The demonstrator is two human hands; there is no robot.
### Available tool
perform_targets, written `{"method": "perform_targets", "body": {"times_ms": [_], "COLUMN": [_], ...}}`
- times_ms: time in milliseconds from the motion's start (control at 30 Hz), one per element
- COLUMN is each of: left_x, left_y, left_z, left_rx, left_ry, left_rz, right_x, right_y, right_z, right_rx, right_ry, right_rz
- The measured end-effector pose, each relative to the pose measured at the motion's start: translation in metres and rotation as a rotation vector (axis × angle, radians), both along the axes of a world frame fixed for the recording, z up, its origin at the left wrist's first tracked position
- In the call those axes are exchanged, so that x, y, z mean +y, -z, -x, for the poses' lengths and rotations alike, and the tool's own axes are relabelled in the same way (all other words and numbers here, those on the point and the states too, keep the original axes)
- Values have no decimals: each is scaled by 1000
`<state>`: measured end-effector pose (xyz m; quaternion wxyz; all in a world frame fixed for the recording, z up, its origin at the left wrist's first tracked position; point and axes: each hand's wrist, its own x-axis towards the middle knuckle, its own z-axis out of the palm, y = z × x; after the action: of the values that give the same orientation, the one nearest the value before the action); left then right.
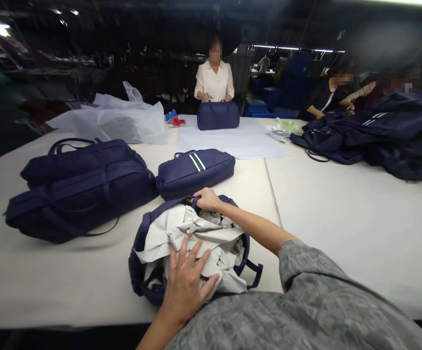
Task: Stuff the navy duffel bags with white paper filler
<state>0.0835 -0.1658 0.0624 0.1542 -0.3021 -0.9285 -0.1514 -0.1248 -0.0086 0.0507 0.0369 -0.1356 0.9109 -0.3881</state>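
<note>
A navy bag (141, 233) stands open in front of me, with crumpled whitish paper (192, 226) filling its mouth. My left hand (187, 279) lies on the near part of the paper, fingers spread and holding nothing. At the far side of the mouth, my right hand (208, 199) is closed on the bag's rim, close to a strap; its fingertips are partly hidden. One handle (255, 274) sticks out at the bag's right side. Just beyond lies a closed navy bag (196, 170) with a white and green stripe.
Two filled navy bags (79, 194) lie at left on the pale table (342, 233). Behind them sits sheer white wrapping (123, 119). A person in white (214, 78) stands across, at another navy bag (218, 115). Navy bags (382, 131) are heaped at right, near other people.
</note>
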Motion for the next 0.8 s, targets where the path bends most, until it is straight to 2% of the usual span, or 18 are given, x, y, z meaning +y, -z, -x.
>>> {"method": "perform_targets", "body": {"times_ms": [67,167,300,367,433,500,567,633,700,733,800], "left_x": [1,-1,1,1,-2,-13,-26,-34,-29,-23,-8], "left_y": [3,11,15,8,-4,-15,-20,-20,-15,-11,-4], "left_z": [4,11,18,23,31,40,47,49,44,40,30], "left_rx": [-5,-1,112,305,496,497,253,-64,-211,-192,-32], "left_ry": [12,34,137,61,-142,-384,-532,-546,-483,-455,-436], "left_rz": [-61,-143,-353,-460,-481,-455,-461,-471,-453,-447,-469], "right_x": [4,7,14,20,25,26,20,8,-5,-10,-15], "right_y": [1,2,0,-1,-2,0,3,7,10,11,8], "right_z": [7,11,4,-4,-14,-23,-27,-24,-13,-7,2], "right_rx": [-37,287,832,939,889,693,389,25,-247,-316,-333], "right_ry": [42,-45,-472,-646,-689,-594,-377,-102,105,164,211], "right_rz": [6,-52,-158,-146,-101,-1,187,406,547,574,572]}}
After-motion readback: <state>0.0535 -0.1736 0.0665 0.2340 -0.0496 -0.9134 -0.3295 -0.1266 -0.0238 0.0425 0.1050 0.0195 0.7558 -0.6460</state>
